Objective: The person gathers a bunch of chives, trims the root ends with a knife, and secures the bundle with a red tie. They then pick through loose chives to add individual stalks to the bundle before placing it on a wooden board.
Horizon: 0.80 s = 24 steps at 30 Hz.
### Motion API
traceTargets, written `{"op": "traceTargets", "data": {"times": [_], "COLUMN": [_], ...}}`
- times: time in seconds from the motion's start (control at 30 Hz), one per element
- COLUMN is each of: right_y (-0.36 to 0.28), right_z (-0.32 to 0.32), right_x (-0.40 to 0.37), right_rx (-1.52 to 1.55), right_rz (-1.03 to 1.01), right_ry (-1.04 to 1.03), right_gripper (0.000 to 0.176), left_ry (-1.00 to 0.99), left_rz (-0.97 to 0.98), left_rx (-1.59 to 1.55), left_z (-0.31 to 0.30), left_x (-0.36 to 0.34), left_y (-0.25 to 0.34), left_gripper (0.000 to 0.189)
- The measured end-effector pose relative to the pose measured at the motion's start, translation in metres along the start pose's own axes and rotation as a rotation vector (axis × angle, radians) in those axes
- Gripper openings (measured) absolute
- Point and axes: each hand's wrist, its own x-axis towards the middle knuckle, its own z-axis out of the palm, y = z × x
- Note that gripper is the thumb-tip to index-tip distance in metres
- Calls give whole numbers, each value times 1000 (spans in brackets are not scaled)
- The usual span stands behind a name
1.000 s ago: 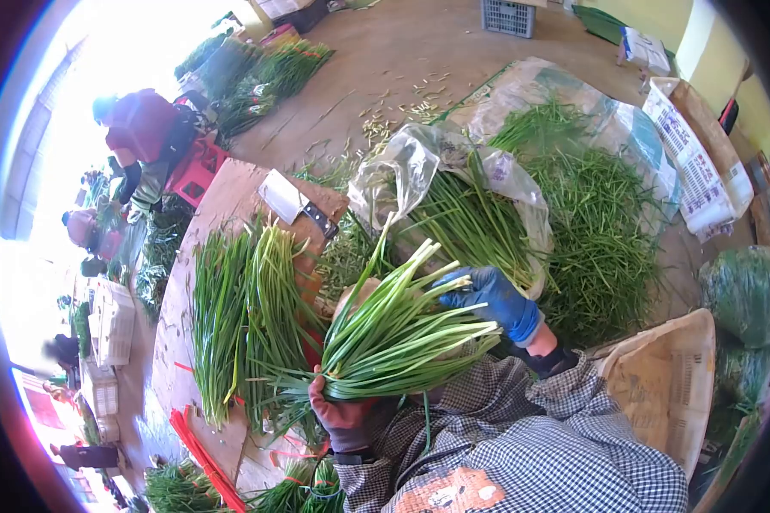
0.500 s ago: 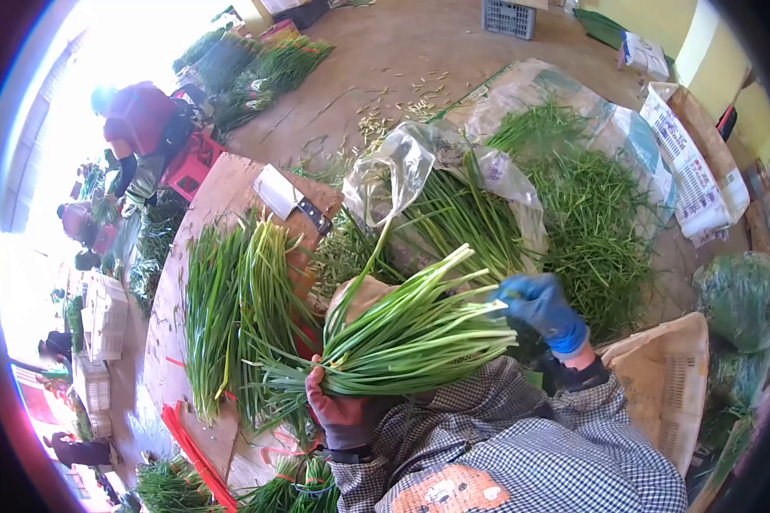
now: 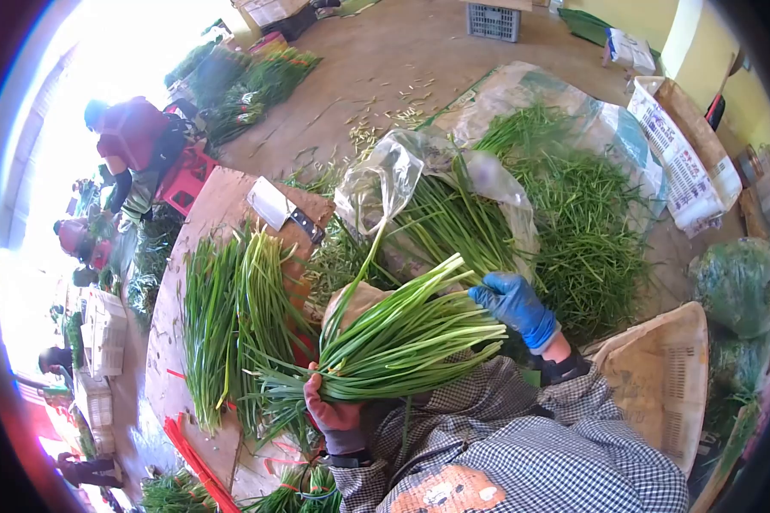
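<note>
My left hand [image 3: 335, 416], in a reddish-grey glove, is wrapped round the leafy end of a bunch of long green stalks [image 3: 411, 338] held across my lap. Beside the pale stalk ends, my right hand [image 3: 515, 308] wears a blue glove; its fingers are pressed together at the ends, and what they pinch is too small to make out. More stalks [image 3: 214, 316] lie in two piles on the wooden board [image 3: 167, 342] to the left. A cleaver [image 3: 272, 205] with a black handle rests at the board's far edge.
An open plastic bag [image 3: 385, 184] of stalks stands ahead, beside a loose green heap [image 3: 586, 231] on sheeting. A crate [image 3: 659, 385] is at my right, red ties [image 3: 198, 466] at lower left. A person [image 3: 133, 137] sits at upper left near a red stool [image 3: 186, 179].
My right hand has moved slightly left and its blurred fingers now show clearly at the stalk ends. The whole view has shifted a little. My left hand still holds the bunch.
</note>
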Motion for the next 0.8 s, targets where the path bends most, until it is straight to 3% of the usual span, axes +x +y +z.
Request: {"op": "traceTargets", "data": {"times": [0.1,0.17,0.23,0.27,0.4,0.47,0.5,0.57,0.63,0.7,0.73,0.8], "right_y": [-6,-4,-20,-14,30,35,30,17,11,23,27,44], "right_z": [5,0,-13,-26,-63,-63,-62,-57,-67,-79,-84,-82], "right_x": [-3,-8,-12,-14,-17,-14,-11,-5,-4,-13,-17,-29], "right_rx": [263,257,478,540,381,486,487,434,377,152,208,103], "right_rz": [87,128,351,334,386,175,176,325,419,381,415,375], "right_ry": [44,39,122,194,209,199,199,52,31,86,107,137], "right_gripper": [29,29,29,26,23,24,24,23,21,24,24,24], "left_ry": [16,24,31,19,2,-10,-20,26,72,-47,-31,-25], "left_rz": [0,6,14,23,23,12,6,30,45,204,312,298], "left_rx": [-1,-15,-28,-35,-55,-69,-83,-70,-53,4,197,187], "left_z": [-6,-6,-9,-11,-3,-3,-3,-2,-7,-15,-3,-19], "left_x": [0,2,2,3,4,4,3,2,5,10,4,18], "left_y": [0,-3,-5,-5,-6,-7,-7,-5,-1,12,15,25], "left_gripper": [41,40,39,38,36,36,36,41,46,43,40,40]}}
